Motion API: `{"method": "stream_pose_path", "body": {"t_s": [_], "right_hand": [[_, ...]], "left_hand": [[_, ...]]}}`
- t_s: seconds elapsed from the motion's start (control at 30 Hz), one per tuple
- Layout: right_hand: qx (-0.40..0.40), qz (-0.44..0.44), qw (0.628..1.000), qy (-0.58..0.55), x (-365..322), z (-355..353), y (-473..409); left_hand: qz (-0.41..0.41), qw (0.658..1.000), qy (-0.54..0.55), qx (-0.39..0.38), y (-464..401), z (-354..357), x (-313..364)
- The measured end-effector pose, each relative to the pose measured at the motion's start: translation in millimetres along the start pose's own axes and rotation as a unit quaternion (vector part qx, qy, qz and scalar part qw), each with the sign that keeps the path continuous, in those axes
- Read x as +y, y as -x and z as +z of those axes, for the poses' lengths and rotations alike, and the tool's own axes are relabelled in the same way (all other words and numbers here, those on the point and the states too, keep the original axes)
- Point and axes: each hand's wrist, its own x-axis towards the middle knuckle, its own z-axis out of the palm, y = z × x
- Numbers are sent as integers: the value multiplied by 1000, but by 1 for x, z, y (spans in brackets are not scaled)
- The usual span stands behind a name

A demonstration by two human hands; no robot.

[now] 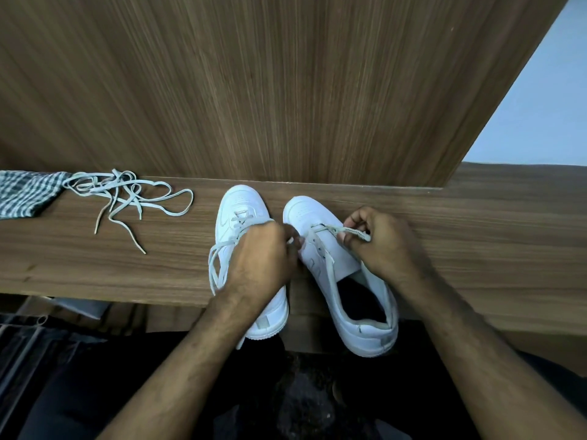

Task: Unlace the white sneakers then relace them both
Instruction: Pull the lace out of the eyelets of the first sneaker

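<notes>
Nearest the camera, two bare forearms are seen reaching forward over a dark lap. The heels of two white shoes hang a little past the near edge of the brown wooden tabletop [476,249].

The right sneaker [349,281] is seen with its tongue up and its dark inside open. Most of its lace holes are bare. A white lace [330,229] is passed through the holes nearest the toe. One end of this lace is pinched by the closed fingers [347,238] of the right hand [381,246], which is held over the right side of the shoe. The other end is pinched by the closed fingertips of the left hand [263,258], just beside the inner edge of the same shoe.

The left sneaker [235,223] is set just beside the right one, and much of it is hidden under the left hand. Lace is seen crossed over its front, and loose loops of lace [214,265] hang off its left side.

Farther left on the tabletop, well apart from the shoes, a loose lace [127,198] is left in a tangled heap. One end of it is touching a checked cloth [25,193] at the left edge.

Behind the shoes, a wooden panel [254,90] is stood upright against the tabletop. A pale wall [540,106] is seen to the far right.
</notes>
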Motion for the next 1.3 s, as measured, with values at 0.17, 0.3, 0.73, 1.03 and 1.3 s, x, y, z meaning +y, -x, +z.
{"method": "stream_pose_path", "body": {"t_s": [0.17, 0.3, 0.73, 1.03, 1.3], "right_hand": [[0, 0, 1000, 7, -1, 0, -2], [-2, 3, 1000, 1, 0, 0, -3], [-7, 1, 1000, 13, -2, 1, -2], [-9, -7, 1000, 25, -2, 1, -3], [51, -67, 994, 66, -11, 4, -6]], "left_hand": [[-63, 820, 559, 102, -6, -9, 1], [-155, 544, 824, 24, -4, -31, 9], [41, 996, -84, 2, 3, -8, -8], [-98, 738, 666, 47, -2, -23, 13], [-88, 758, 646, 19, 0, -28, 25]]}}
